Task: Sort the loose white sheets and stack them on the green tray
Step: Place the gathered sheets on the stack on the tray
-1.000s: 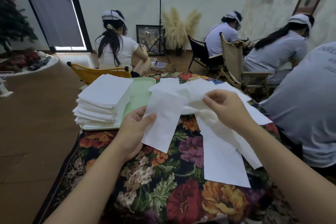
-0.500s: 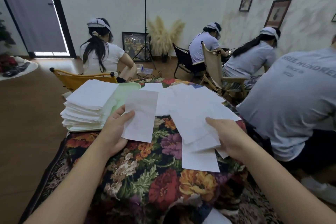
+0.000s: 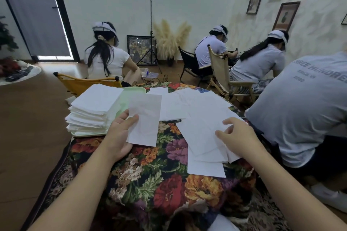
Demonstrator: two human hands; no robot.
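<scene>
A tall stack of white sheets [image 3: 93, 108] fills the left part of the green tray [image 3: 131, 93] at the table's far left. My left hand [image 3: 120, 133] pinches one narrow white sheet [image 3: 145, 120] between thumb and fingers, holding it upright just right of the tray. Loose white sheets [image 3: 199, 118] lie spread and overlapping over the right half of the flowered tablecloth [image 3: 159, 184]. My right hand [image 3: 236, 135] rests on these sheets with fingers bent, the thumb and forefinger at a sheet's edge.
A person in a grey T-shirt [image 3: 304, 103] sits close at the table's right edge. A yellow chair [image 3: 78, 84] with a seated person stands just behind the tray. Two more people sit further back right. A tripod [image 3: 150, 33] stands by the far wall.
My left hand drew one sheet out of the pile and holds it up by the tray. My right hand let go of the shared sheets and dropped onto the loose pile.
</scene>
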